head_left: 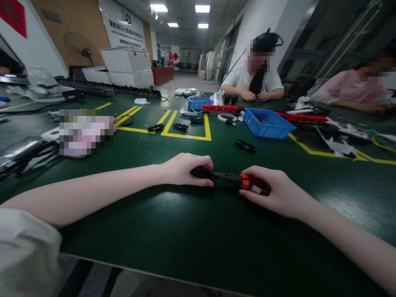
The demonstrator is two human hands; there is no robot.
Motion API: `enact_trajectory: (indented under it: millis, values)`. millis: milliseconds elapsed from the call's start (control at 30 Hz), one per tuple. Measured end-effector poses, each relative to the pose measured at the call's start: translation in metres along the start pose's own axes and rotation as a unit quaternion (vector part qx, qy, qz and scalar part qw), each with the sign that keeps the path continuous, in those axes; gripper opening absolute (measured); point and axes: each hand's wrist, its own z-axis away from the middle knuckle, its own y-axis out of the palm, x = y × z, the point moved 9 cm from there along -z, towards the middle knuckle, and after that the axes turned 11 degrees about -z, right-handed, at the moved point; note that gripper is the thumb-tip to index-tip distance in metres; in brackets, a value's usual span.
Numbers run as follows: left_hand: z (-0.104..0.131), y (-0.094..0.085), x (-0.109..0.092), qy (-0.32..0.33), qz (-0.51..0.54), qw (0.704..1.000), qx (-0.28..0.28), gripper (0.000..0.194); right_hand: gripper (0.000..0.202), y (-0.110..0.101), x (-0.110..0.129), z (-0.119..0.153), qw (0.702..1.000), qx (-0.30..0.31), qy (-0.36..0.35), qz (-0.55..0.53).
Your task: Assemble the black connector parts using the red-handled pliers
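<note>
My left hand [187, 170] is closed around a black part [201, 172] above the green table, in the middle of the view. From the right, my right hand [272, 187] grips the red and black handles of pliers [255, 184]. The dark jaws of the pliers point left and reach the metal piece at the black part's right end; whether they clamp it cannot be made out. A separate black part [246, 145] lies on the table beyond my hands.
Several small black parts [180, 126] lie near yellow tape lines. Behind them are a large blue bin [268, 123], a small blue bin [199, 102] and red strips [222, 109]. Cables and a phone-like object [88, 134] lie left. Two people sit across the table [148, 235].
</note>
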Motion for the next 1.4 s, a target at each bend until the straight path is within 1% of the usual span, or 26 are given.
enact_trajectory:
  millis: [200,333,500,633,900,1000,1133,1300,1400]
  values:
    - [0.001,-0.002,-0.002,0.008,-0.001,1.000,-0.010,0.032,0.029,0.000,-0.003,0.001,1.000,0.015,0.019,-0.019]
    - [0.000,0.000,-0.001,0.005,0.005,1.000,0.005,0.032,0.030,0.001,-0.004,0.001,1.000,-0.002,0.012,0.002]
    - [-0.002,0.000,0.003,-0.013,0.037,0.999,0.015,0.030,0.024,-0.002,-0.005,0.001,0.997,-0.041,-0.013,0.062]
    - [-0.002,0.003,0.003,-0.014,0.048,0.998,0.030,0.030,0.025,-0.005,-0.002,0.001,0.992,-0.056,-0.044,0.104]
    - [-0.003,0.004,0.003,-0.011,0.046,0.998,0.032,0.033,0.024,-0.004,0.001,0.004,0.989,-0.059,-0.078,0.114]
    - [-0.003,0.003,0.001,-0.001,0.046,0.999,0.028,0.031,0.026,-0.004,0.003,0.005,0.986,-0.065,-0.091,0.124]
    - [-0.002,0.004,0.000,0.010,0.043,0.999,0.029,0.029,0.027,-0.005,0.008,0.006,0.978,-0.078,-0.116,0.155]
    - [-0.002,0.004,0.000,0.020,0.035,0.999,0.025,0.027,0.028,-0.006,0.017,0.009,0.959,-0.098,-0.158,0.214]
    - [-0.003,0.004,-0.001,0.025,0.031,0.999,0.022,0.027,0.027,-0.007,0.020,0.010,0.951,-0.106,-0.170,0.234]
